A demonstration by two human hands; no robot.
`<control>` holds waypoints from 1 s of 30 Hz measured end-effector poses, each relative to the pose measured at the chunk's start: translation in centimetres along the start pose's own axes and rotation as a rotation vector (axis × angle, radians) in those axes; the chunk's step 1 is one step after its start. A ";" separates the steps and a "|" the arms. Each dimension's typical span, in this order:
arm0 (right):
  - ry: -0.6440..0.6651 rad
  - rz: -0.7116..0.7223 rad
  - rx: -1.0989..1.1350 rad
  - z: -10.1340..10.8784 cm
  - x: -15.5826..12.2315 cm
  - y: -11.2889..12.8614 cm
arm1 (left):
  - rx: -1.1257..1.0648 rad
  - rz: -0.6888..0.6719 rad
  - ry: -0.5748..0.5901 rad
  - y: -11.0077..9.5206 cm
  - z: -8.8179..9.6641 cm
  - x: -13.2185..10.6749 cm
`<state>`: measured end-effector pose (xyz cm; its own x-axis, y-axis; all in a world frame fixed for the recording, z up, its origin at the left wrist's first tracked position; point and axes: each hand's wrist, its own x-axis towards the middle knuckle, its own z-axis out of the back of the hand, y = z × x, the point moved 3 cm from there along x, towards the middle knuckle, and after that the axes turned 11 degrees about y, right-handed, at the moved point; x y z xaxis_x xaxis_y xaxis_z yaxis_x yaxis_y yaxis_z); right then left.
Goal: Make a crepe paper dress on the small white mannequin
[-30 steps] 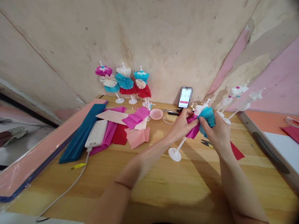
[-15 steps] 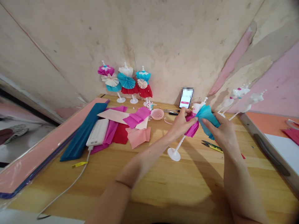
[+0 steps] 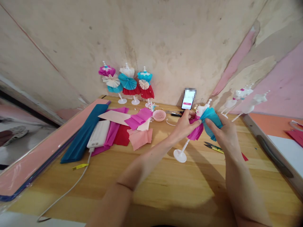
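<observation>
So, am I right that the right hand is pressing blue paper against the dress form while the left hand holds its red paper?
Nearly: in the head view, the left hand holds magenta paper, not red; the rest is right.

Six mannequin stands (image 3: 180, 155); two hands (image 3: 186, 124); one phone (image 3: 187, 103).

A wooden table (image 3: 94, 179) holds crepe paper (image 3: 139, 138), a power bank (image 3: 98, 134), snips (image 3: 213, 147).
</observation>
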<state>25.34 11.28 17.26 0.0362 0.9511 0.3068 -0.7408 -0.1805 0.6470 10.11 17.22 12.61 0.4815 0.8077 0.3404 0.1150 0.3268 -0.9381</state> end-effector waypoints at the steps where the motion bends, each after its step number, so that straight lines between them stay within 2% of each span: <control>1: -0.010 -0.007 -0.024 0.0 0.0 0.0 | 0.001 0.001 0.003 0.0 0.0 0.0; 9: -0.057 -0.022 -0.171 -0.1 -0.2 0.8 | -0.016 -0.009 0.023 0.0 -0.1 0.0; 13: -0.081 -0.019 -0.211 -0.1 -0.4 1.0 | -0.039 -0.040 0.074 -0.4 -0.1 0.0; 22: -0.088 -0.014 -0.192 0.0 -0.5 1.1 | -0.052 -0.058 0.120 -1.2 -0.2 -0.1; 30: -0.076 -0.027 -0.200 0.0 -0.5 1.1 | -0.067 -0.075 0.131 -1.0 -0.2 0.1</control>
<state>24.51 10.58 17.84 0.1026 0.9321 0.3475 -0.8569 -0.0946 0.5068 10.24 16.84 13.57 0.5784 0.7097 0.4022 0.2104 0.3466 -0.9141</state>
